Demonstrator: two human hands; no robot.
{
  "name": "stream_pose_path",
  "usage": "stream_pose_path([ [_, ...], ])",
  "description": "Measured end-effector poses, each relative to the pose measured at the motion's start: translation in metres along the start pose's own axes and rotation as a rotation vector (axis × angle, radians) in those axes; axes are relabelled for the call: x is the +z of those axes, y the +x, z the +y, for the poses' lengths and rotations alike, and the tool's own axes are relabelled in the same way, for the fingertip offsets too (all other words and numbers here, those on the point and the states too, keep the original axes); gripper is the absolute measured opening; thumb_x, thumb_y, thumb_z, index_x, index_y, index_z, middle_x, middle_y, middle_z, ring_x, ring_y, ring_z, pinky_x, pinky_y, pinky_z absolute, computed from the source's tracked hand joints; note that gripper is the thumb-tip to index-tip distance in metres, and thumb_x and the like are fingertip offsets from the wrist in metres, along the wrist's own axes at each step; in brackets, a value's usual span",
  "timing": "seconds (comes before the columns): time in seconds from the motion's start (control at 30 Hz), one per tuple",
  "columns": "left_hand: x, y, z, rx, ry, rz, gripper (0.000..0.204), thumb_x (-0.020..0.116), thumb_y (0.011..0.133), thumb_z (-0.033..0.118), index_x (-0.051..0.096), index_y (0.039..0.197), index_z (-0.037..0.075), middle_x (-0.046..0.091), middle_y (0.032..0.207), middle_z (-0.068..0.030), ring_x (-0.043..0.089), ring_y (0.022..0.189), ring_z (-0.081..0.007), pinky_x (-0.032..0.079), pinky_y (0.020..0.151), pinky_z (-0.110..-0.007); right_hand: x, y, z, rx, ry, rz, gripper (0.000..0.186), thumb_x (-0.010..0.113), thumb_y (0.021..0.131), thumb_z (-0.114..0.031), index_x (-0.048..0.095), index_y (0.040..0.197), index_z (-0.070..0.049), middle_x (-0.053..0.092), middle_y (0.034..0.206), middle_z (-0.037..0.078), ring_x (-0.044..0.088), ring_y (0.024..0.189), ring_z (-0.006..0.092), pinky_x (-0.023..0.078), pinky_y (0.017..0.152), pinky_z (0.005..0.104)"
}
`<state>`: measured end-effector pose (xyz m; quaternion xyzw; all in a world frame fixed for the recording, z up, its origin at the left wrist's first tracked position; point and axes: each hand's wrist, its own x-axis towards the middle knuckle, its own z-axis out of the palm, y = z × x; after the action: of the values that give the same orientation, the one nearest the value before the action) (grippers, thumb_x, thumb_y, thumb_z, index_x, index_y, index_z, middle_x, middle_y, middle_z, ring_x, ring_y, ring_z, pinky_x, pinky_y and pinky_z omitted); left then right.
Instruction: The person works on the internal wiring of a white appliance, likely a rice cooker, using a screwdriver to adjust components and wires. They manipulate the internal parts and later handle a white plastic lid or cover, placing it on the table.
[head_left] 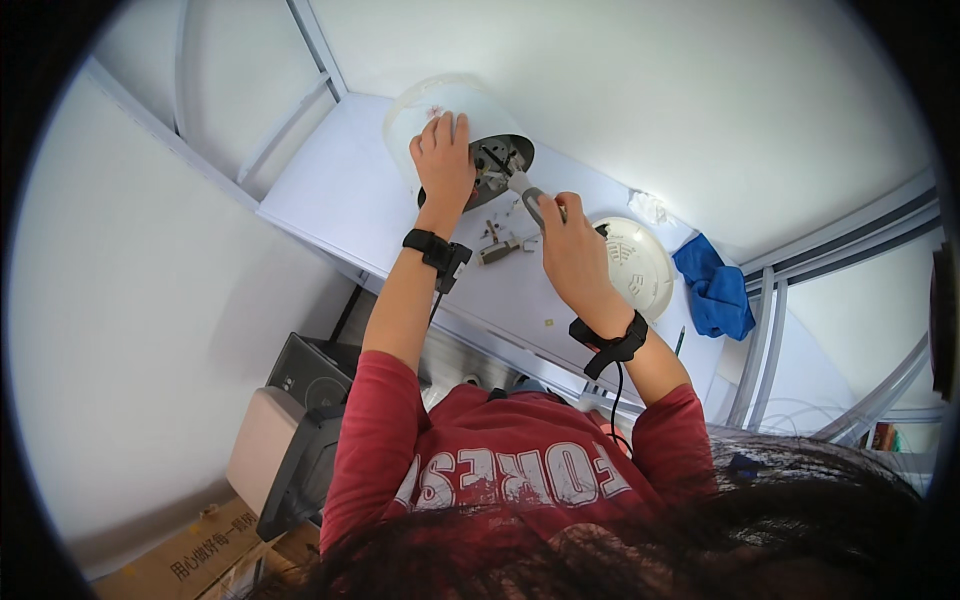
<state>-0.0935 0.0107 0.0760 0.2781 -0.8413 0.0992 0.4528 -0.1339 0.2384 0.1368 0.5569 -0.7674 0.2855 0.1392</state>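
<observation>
A white rounded appliance housing [405, 112] lies on its side on the white table, its open end facing right and toward me. Inside that end, dark and metallic inner parts [492, 175] show. My left hand [443, 165] grips the housing from above, fingers laid over its side near the rim. In my right hand [575, 250] is a grey-handled screwdriver [532, 200], its dark shaft pointing into the open end. The exact spot its tip touches is too small to tell. Below the opening lie a grey-handled tool [497, 251] and several small loose metal pieces.
A round cream-coloured cover [645, 275] lies right of my right hand. Beyond it are a crumpled blue cloth [718, 290], a white tissue [650, 207] and a thin dark pen-like stick [681, 340]. White walls and metal frame posts [765, 340] border the table [330, 190].
</observation>
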Motion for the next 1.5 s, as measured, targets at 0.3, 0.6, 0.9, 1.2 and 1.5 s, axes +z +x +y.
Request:
stream_pose_path([
  [0.3,-0.002,-0.001,-0.001,-0.011,0.013,-0.029,0.060,0.075,0.064,0.011,0.054,0.121,0.012,0.052,0.123,-0.0052,0.047,0.113,-0.0253,0.035,0.092,-0.042,0.000,0.004,-0.001,0.188,-0.025,0.009,0.041,0.068,0.079,-0.016,0.051,0.113,-0.002,0.056,0.099,0.017,0.062,0.066,0.0354,0.051,0.053,0.0416],
  [0.6,-0.002,0.000,0.000,0.003,0.017,-0.025,0.061,0.075,0.064,0.011,0.054,0.121,0.013,0.051,0.123,-0.0058,0.047,0.113,-0.0254,0.035,0.092,-0.041,-0.001,0.006,-0.002,0.198,-0.045,-0.027,0.033,0.064,0.085,-0.024,0.053,0.108,-0.003,0.060,0.082,0.016,0.061,0.062,0.0347,0.050,0.052,0.0399],
  [0.9,-0.002,0.000,0.000,0.003,0.026,-0.025,0.060,0.074,0.064,0.013,0.054,0.121,0.013,0.051,0.123,-0.0060,0.047,0.113,-0.0255,0.035,0.092,-0.041,-0.002,0.002,0.010,0.169,0.178,-0.138,0.043,0.069,0.080,-0.026,0.043,0.105,-0.001,0.060,0.077,0.020,0.061,0.062,0.0368,0.048,0.051,0.0428],
  [1.2,-0.001,0.000,-0.001,0.006,0.040,-0.023,0.060,0.074,0.065,0.013,0.053,0.121,0.013,0.051,0.123,-0.0055,0.046,0.114,-0.0251,0.035,0.091,-0.041,0.002,0.001,0.007,0.200,0.023,-0.045,0.034,0.066,0.081,-0.028,0.051,0.083,0.002,0.061,0.073,0.019,0.062,0.062,0.0363,0.048,0.051,0.0427],
  [1.5,0.003,-0.001,-0.003,0.006,0.063,-0.008,0.060,0.073,0.065,0.014,0.053,0.121,0.013,0.051,0.122,-0.0049,0.047,0.112,-0.0250,0.035,0.090,-0.041,-0.007,-0.002,0.014,0.378,0.029,-0.095,0.048,0.060,0.085,-0.044,0.058,0.072,0.001,0.059,0.055,0.019,0.061,0.052,0.0365,0.048,0.049,0.0423],
])
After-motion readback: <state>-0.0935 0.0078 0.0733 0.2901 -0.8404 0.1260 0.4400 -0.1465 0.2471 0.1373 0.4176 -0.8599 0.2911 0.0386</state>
